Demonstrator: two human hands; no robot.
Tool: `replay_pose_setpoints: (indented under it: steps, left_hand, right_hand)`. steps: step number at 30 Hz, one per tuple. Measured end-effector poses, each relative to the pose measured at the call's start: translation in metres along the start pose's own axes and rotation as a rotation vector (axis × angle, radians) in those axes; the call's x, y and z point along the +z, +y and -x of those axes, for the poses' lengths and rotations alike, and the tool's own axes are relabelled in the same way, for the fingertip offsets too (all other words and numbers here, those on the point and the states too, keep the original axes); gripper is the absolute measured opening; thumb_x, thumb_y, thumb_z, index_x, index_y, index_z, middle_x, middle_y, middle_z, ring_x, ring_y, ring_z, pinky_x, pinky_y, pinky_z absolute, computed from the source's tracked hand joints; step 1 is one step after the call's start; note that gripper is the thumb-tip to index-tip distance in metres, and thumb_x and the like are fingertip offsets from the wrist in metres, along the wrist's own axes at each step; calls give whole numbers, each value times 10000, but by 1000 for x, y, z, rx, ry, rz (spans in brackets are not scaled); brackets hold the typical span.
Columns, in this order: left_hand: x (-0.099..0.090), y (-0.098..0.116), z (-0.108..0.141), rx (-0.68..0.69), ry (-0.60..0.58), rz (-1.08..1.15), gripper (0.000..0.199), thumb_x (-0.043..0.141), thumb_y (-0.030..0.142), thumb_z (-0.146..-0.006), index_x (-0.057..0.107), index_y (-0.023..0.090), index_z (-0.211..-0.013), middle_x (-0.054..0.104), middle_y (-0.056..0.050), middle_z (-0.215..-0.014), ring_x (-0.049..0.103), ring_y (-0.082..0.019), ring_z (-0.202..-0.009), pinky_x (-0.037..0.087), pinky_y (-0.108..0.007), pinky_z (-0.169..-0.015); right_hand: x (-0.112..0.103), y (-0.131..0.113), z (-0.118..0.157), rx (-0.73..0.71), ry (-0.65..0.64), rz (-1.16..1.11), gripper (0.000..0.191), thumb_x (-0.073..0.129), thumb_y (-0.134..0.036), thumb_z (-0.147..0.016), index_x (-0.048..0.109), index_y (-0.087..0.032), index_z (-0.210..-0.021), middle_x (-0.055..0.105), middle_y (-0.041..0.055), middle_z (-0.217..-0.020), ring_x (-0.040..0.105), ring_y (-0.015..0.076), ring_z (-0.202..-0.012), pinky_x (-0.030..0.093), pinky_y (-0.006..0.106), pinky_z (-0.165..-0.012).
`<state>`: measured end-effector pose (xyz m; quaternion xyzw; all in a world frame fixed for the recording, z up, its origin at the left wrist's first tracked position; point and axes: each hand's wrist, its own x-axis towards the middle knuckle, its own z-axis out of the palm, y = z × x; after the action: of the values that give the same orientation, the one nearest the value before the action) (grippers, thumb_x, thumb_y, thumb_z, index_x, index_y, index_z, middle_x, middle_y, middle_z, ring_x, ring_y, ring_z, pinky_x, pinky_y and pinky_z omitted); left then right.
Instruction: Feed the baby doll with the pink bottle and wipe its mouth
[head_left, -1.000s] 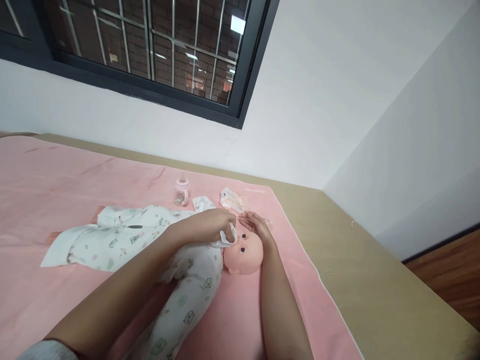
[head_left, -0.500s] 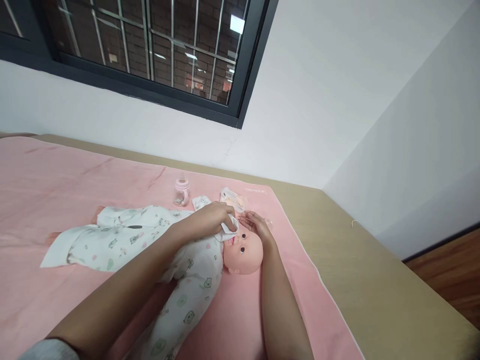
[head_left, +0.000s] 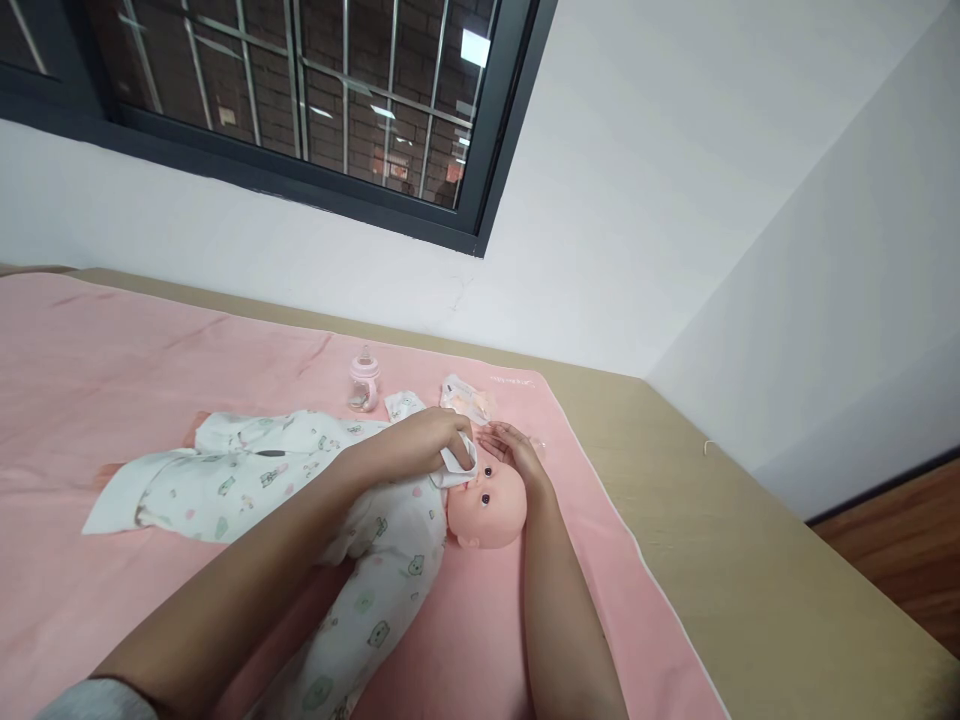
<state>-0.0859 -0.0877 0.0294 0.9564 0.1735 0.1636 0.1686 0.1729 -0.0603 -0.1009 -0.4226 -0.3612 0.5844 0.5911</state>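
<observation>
A bald baby doll (head_left: 491,515) lies on its back, its head toward the right, dressed in a white patterned outfit (head_left: 270,480). My left hand (head_left: 427,440) pinches a white wipe (head_left: 457,468) against the doll's lower face, by the mouth. The wipe hides part of the mouth and chin. At the far side of the head rests my right hand (head_left: 514,447), its fingers stretched out along the cheek, holding nothing. My left forearm crosses above the doll's torso and covers part of it.
A pink baby bottle (head_left: 364,385) stands beyond the doll. Near it lie a small printed white packet (head_left: 403,404) and a clear packet (head_left: 466,398). Everything sits on a pink mat (head_left: 472,620) over a tan surface (head_left: 675,510), below a barred window (head_left: 300,100).
My left hand has shifted the wipe slightly, and it now covers more of the doll's mouth. My right hand and the doll stay in place.
</observation>
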Motion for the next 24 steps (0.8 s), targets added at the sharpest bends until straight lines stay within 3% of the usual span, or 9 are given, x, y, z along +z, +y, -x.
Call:
replay_pose_setpoints:
  steps: [8,14,24]
  left_hand:
    - [-2,5,2,-1,-24,3,551,400,-60,-500,750,243,-798,571,-24,-832,536,-164,-795,347,-252,-655]
    - [-4,9,3,42,-64,-8,416,409,-35,-484,686,219,-662,528,-20,-760,507,-166,-765,323,-259,-627]
    - [-8,7,6,5,-134,-5,382,398,-32,-465,645,217,-616,495,-5,-722,455,-143,-693,290,-247,-587]
  right_hand:
    - [2,-1,1,-1,0,-7,371,862,-337,-569,690,-185,-860,742,48,-883,701,193,-872,524,349,-956]
    - [1,-1,2,5,-12,10,377,856,-345,-582,680,-185,-875,741,62,-913,698,202,-920,513,351,-971]
    - [2,-1,3,2,10,12,407,862,-364,-568,687,-173,-881,735,62,-890,700,193,-896,526,339,-948]
